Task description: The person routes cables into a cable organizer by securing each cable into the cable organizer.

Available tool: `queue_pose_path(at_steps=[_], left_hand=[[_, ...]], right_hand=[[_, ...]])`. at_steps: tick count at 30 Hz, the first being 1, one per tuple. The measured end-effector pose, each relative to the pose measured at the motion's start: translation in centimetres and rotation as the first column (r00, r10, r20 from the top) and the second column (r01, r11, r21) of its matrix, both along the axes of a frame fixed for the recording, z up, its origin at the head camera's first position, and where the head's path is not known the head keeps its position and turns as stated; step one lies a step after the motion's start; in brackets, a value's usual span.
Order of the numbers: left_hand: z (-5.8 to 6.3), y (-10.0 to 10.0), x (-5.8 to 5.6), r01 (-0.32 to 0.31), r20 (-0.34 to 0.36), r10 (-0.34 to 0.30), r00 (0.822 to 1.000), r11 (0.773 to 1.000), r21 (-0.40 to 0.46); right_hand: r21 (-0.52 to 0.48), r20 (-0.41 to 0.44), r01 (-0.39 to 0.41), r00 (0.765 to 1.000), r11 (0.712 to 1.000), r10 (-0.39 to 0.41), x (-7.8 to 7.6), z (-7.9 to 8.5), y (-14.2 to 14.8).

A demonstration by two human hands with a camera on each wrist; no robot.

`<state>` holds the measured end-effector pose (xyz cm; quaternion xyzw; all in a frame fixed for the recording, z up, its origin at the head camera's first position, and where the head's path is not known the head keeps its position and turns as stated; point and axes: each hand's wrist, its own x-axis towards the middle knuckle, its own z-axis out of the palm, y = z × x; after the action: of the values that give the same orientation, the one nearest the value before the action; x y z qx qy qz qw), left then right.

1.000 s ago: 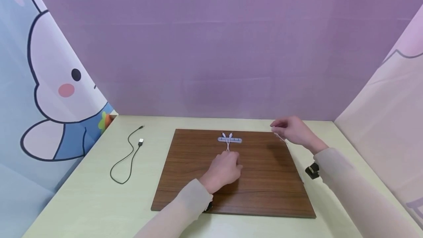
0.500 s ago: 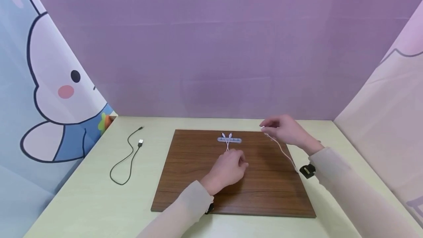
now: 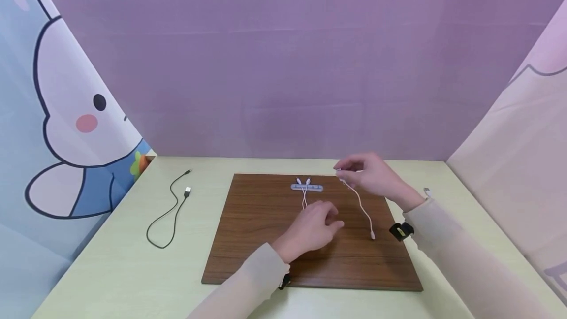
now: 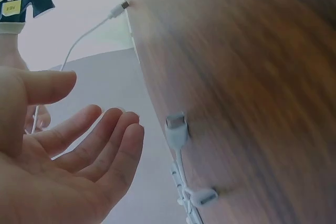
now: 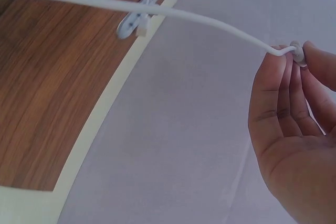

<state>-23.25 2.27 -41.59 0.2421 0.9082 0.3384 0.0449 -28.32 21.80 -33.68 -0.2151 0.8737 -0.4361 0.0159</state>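
In the head view my right hand (image 3: 376, 181) pinches one end of a short white charging cable (image 3: 363, 206). The cable hangs down over the brown wooden board (image 3: 257, 245), and its small metal-tipped plug (image 4: 119, 9) shows in the left wrist view. My thumb and fingertips partly hide the held end (image 5: 297, 53). My left hand (image 3: 310, 225) hovers over the board with fingers loosely spread, holding nothing. Behind it, a pale blue cable clip strip (image 3: 313, 188) sits near the board's far edge, with a white cable (image 3: 304, 195) whose two strands cross there. USB plugs (image 4: 177, 129) appear beside my left hand.
A black USB cable (image 3: 176, 220) lies looped on the pale table (image 3: 119, 260), left of the board. Another white plug (image 3: 427, 192) lies on the table beyond my right wrist. A purple cloth (image 3: 283, 73) stands behind the table.
My right hand has moved left over the board, drawing the white cable with it until its lower end hangs freely. My left hand has shifted slightly right, its fingers spreading.
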Motion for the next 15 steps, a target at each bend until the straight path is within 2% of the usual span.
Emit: queue_pose_path(at_steps=[7,11,15], left_hand=[[-0.2,1.0,0.1,0.007,0.04,-0.011,0.999,0.995,0.101],[-0.5,1.2,0.2,0.001,0.073,-0.014,0.997,0.984,0.18],[-0.5,1.3,0.3,-0.004,0.094,-0.019,0.995,0.971,0.237]], right_hand=[[-0.091,0.02,-0.017,1.0,0.996,0.019,0.2,0.2,-0.8],[-0.149,0.032,-0.03,0.999,0.988,0.035,0.2,0.2,-1.3],[-0.181,0.07,-0.005,0.997,0.984,0.018,0.1,0.2,-1.6]])
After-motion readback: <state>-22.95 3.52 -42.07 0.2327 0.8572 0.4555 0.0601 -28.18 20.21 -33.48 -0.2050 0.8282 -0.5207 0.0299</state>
